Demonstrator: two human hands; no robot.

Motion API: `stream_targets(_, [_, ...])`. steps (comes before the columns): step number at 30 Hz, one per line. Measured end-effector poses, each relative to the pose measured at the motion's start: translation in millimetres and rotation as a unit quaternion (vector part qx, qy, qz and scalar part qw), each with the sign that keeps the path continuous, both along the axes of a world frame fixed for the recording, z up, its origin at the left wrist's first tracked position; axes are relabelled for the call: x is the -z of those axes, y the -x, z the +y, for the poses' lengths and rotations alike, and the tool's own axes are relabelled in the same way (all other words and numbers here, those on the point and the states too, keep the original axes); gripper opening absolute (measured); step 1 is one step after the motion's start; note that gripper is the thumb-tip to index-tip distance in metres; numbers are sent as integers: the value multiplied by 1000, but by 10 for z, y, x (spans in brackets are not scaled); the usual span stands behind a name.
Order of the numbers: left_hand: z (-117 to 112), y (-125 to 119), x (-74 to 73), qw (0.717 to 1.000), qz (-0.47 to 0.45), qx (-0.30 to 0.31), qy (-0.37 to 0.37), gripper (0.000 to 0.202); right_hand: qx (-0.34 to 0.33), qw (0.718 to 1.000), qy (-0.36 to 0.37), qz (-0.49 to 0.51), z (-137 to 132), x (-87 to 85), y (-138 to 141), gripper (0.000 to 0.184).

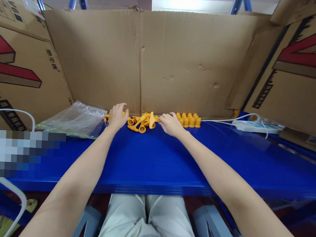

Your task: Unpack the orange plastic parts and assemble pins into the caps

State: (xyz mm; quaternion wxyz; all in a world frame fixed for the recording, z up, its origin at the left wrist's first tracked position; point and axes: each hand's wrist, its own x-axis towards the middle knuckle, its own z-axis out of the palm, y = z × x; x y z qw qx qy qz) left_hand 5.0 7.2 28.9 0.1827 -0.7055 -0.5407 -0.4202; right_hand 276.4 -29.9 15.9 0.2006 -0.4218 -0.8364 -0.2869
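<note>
A loose heap of small orange plastic parts (143,122) lies at the far side of the blue table (155,161), against a cardboard wall. My left hand (117,115) rests on the heap's left end, fingers curled over a few pieces. My right hand (170,123) reaches into the heap's right end, its fingertips touching a part; a grip on it does not show. Just right of that hand, several orange caps (189,120) stand upright in neat rows.
A crumpled clear plastic bag (74,119) lies left of the heap. A white power strip (255,126) with white cables sits at the far right. Cardboard sheets (177,59) wall in the back and both sides. My knees show below the table's near edge.
</note>
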Motion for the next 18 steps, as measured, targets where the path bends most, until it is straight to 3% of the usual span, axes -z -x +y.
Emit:
stream_targets(4, [-167,-369,-9,979,126,161,-4,49,4,1000,-29,-12,-49,-43,33,22])
stream_targets(6, [-239,-554,43,961,197,192,11,51,-9,999,-44,-10,-55,-48,37,22])
stream_targets(11, [-313,-805,134,965,232,109,49,38,-30,998,-45,-9,-54,-46,63,25])
stream_targets(18, [-339,-717,6,972,228,49,20,29,-26,999,2,40,-44,-31,121,30])
